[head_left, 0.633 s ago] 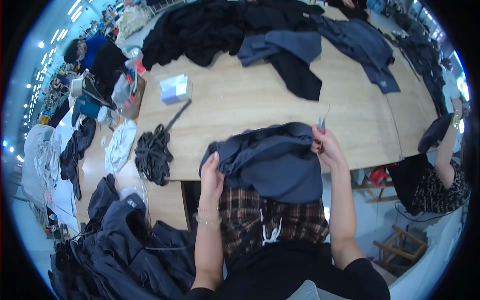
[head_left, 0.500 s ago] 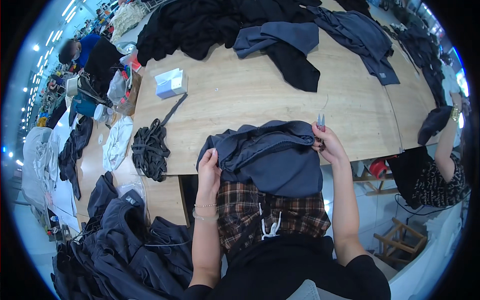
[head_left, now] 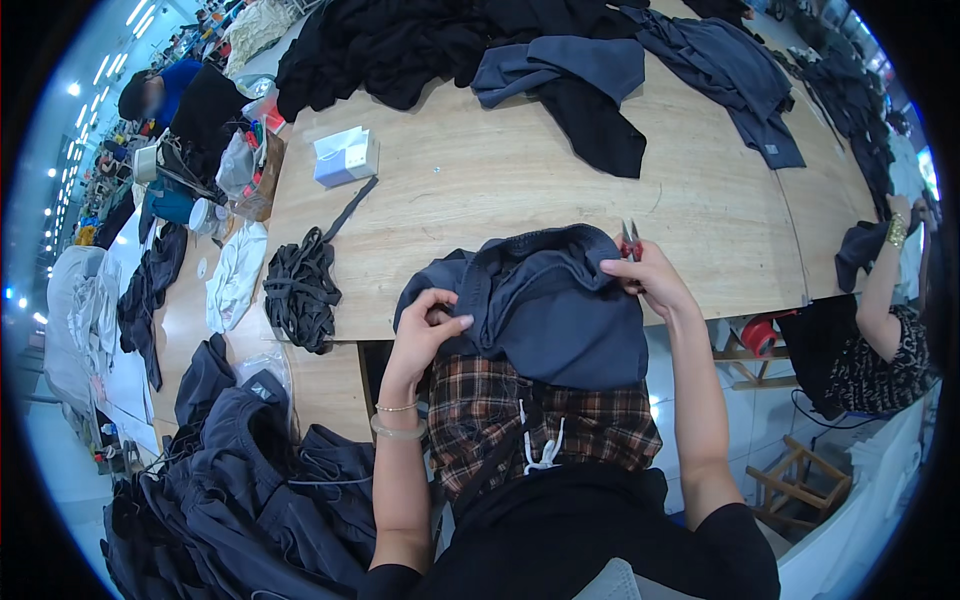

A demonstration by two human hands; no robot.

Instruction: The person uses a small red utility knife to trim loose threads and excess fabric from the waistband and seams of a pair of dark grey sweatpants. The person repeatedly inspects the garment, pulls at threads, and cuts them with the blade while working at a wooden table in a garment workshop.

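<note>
A dark blue-grey garment (head_left: 570, 335) lies over the table's front edge and my lap, its gathered waistband (head_left: 478, 300) making an open loop. My left hand (head_left: 425, 328) is at the loop's left side, with fingers curled and thumb against the cloth. At the right end of the loop, my right hand (head_left: 650, 275) pinches the band's edge. That same hand also holds small thread snips (head_left: 631, 245) with red handles, their blades pointing up and away from me.
Beyond the garment stretches a wooden table (head_left: 480, 180) bearing a tissue box (head_left: 346, 160), a bundle of dark strips (head_left: 300, 290) and black cloth piles (head_left: 380, 50). More dark garments (head_left: 250, 490) are heaped at my lower left. On the right, another person's arm (head_left: 882, 270) handles dark cloth; a wooden stool (head_left: 800, 485) stands below.
My left hand has shifted inward along the band, its fingers bending more. The loop has been turned and its opening raised. My right hand has moved slightly left, still with the snips.
</note>
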